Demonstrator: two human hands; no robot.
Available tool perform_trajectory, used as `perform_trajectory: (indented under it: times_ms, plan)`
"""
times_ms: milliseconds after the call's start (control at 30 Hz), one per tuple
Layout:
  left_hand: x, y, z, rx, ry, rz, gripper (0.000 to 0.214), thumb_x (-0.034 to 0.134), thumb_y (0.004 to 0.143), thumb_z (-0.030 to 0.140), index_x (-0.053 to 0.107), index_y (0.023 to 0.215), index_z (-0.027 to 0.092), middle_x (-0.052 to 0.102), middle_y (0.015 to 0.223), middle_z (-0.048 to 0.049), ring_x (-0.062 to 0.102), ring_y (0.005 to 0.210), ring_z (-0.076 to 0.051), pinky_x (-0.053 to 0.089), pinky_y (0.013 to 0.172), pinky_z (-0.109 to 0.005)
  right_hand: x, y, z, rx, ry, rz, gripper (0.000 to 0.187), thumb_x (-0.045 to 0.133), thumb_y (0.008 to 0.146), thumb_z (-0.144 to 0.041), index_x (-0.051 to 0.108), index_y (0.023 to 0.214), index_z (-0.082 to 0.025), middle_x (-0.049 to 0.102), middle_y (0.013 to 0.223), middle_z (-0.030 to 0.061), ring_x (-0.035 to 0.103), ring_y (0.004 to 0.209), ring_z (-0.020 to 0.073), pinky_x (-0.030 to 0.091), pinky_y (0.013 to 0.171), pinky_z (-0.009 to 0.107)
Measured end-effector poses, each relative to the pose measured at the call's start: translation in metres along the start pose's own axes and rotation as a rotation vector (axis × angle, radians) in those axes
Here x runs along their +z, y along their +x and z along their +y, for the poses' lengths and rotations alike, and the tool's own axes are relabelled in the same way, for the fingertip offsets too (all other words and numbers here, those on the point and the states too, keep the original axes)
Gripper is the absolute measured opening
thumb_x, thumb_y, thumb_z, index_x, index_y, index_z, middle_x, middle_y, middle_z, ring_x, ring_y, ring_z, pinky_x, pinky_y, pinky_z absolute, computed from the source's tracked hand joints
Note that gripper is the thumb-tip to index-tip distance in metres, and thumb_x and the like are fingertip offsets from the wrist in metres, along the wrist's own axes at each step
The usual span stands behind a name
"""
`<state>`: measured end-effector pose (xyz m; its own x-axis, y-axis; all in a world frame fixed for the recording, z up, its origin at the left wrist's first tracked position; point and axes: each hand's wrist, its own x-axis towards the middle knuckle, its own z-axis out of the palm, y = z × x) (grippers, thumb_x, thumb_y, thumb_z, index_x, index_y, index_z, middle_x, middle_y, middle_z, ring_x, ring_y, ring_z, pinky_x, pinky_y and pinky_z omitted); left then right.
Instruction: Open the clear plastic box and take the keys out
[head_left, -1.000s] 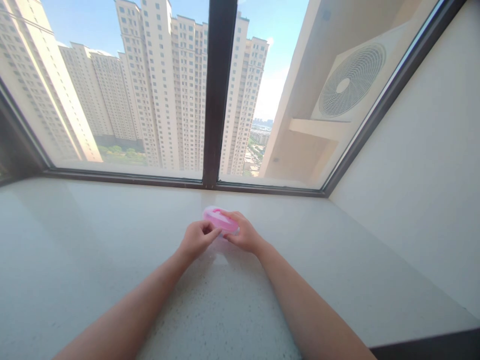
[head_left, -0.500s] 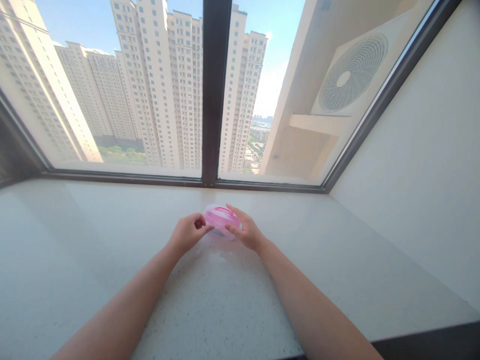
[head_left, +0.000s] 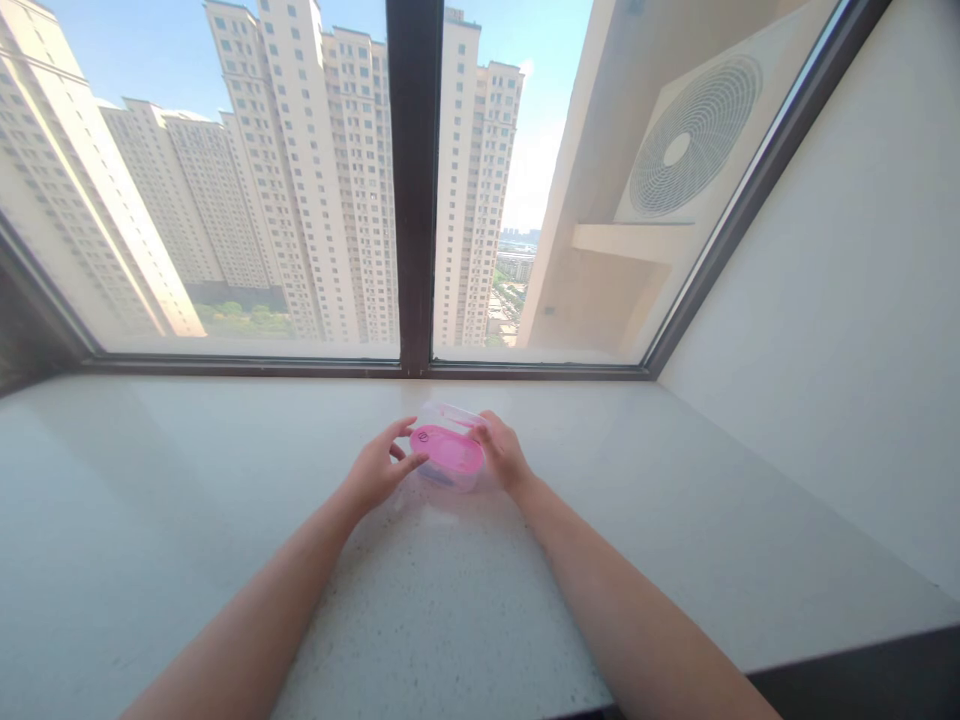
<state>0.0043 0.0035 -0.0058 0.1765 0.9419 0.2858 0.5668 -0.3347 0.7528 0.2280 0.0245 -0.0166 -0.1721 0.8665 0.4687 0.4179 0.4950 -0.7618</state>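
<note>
Daylight is pouring through the wide window (head_left: 225, 150) ahead of me, with pale tower blocks (head_left: 315, 190) outside and an outdoor fan unit (head_left: 686, 140) showing behind the right pane. Below the dark frame (head_left: 411, 200), a light speckled stone sill (head_left: 675, 520) is stretching across the view and meeting a plain white wall (head_left: 862, 350) on the right.

Both forearms are reaching out over the sill towards a small plastic box (head_left: 448, 455), which is sitting on the stone near the window, between my hands. It is looking clear-walled with a pink oval top, and a clear flap seems to be standing up at its far edge, though I cannot tell exactly how that part is hinged.

My left hand (head_left: 379, 470) is hanging loose, fingers spread, with the thumb tip just meeting the box's left edge and nothing clasped. My right hand (head_left: 504, 458) is curling round the box's right end, thumb over the rim, and appears to be gripping it.

I am judging the box to be light, stiff and thin-walled, with smooth sides that could slide on the polished stone. The short ends look like the surest places to pinch it, rather than the clear flap, which seems flimsy.
</note>
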Motion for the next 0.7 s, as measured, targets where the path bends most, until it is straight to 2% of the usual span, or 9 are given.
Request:
perform_trajectory:
  times_ms: [100, 233, 300, 367, 467, 533, 600, 700]
  plan:
    - [-0.001, 0.000, 0.000, -0.004, -0.032, -0.038, 0.067, 0.059, 0.072, 0.052, 0.044, 0.129, 0.018, 0.059, 0.116, -0.0098, 0.059, 0.069, -0.015, 0.049, 0.073, -0.032, -0.001, 0.003, 0.004, 0.108, 0.021, 0.065, 0.063, 0.015, 0.089, -0.061, 0.055, 0.072, -0.016, 0.061, 0.063, 0.0048, 0.058, 0.061, 0.0153, 0.042, 0.060, 0.024]
    - [-0.003, -0.001, 0.003, -0.011, -0.066, -0.078, 0.063, 0.060, 0.071, 0.050, 0.050, 0.125, 0.018, 0.059, 0.115, -0.0098, 0.057, 0.069, -0.015, 0.049, 0.072, -0.032, -0.003, 0.008, 0.008, 0.349, -0.081, 0.051, 0.067, 0.012, 0.091, -0.058, 0.057, 0.065, -0.016, 0.052, 0.044, 0.0032, 0.054, 0.047, 0.0158, 0.041, 0.055, 0.026]
    - [-0.003, -0.002, 0.004, 0.008, -0.073, -0.091, 0.059, 0.061, 0.071, 0.049, 0.054, 0.121, 0.019, 0.059, 0.113, -0.0092, 0.056, 0.069, -0.015, 0.048, 0.072, -0.032, -0.004, 0.009, 0.010, 0.357, -0.226, 0.047, 0.064, 0.016, 0.093, -0.052, 0.057, 0.058, -0.017, 0.057, 0.050, 0.0066, 0.058, 0.056, 0.0176, 0.042, 0.061, 0.027]
    - [-0.004, -0.003, 0.005, 0.024, -0.083, -0.104, 0.057, 0.062, 0.071, 0.048, 0.056, 0.119, 0.019, 0.059, 0.111, -0.0086, 0.055, 0.068, -0.014, 0.048, 0.070, -0.031, -0.005, 0.010, 0.012, 0.349, -0.384, 0.064, 0.055, 0.023, 0.093, -0.044, 0.059, 0.062, -0.017, 0.064, 0.065, 0.0105, 0.061, 0.069, 0.0200, 0.041, 0.065, 0.028]
    - [-0.004, -0.003, 0.005, 0.022, -0.113, -0.102, 0.055, 0.064, 0.068, 0.047, 0.057, 0.115, 0.020, 0.060, 0.109, -0.0080, 0.053, 0.065, -0.013, 0.048, 0.066, -0.030, -0.005, 0.009, 0.012, 0.385, -0.531, 0.098, 0.028, 0.040, 0.089, -0.034, 0.062, 0.092, -0.017, 0.066, 0.075, 0.0107, 0.061, 0.072, 0.0216, 0.039, 0.062, 0.029]
    - [-0.005, -0.003, 0.006, 0.009, -0.128, -0.095, 0.054, 0.066, 0.066, 0.046, 0.058, 0.113, 0.020, 0.060, 0.109, -0.0076, 0.053, 0.063, -0.013, 0.048, 0.064, -0.029, -0.005, 0.009, 0.011, 0.363, -0.551, 0.111, 0.026, 0.048, 0.084, -0.029, 0.057, 0.107, -0.019, 0.066, 0.076, 0.0082, 0.061, 0.071, 0.0205, 0.037, 0.060, 0.028]
    - [-0.005, -0.004, 0.006, -0.001, -0.133, -0.097, 0.054, 0.066, 0.065, 0.046, 0.058, 0.112, 0.020, 0.060, 0.108, -0.0073, 0.053, 0.064, -0.013, 0.048, 0.064, -0.030, -0.006, 0.008, 0.009, 0.331, -0.543, 0.093, 0.023, 0.049, 0.084, -0.027, 0.059, 0.104, -0.020, 0.066, 0.077, 0.0070, 0.060, 0.072, 0.0191, 0.036, 0.060, 0.027]
    - [-0.006, -0.004, 0.008, -0.007, -0.131, -0.101, 0.054, 0.066, 0.065, 0.046, 0.057, 0.112, 0.021, 0.060, 0.108, -0.0070, 0.055, 0.066, -0.014, 0.049, 0.066, -0.030, -0.006, 0.008, 0.008, 0.332, -0.564, 0.046, 0.024, 0.044, 0.087, -0.029, 0.064, 0.080, -0.019, 0.066, 0.076, 0.0083, 0.058, 0.070, 0.0181, 0.033, 0.059, 0.027]
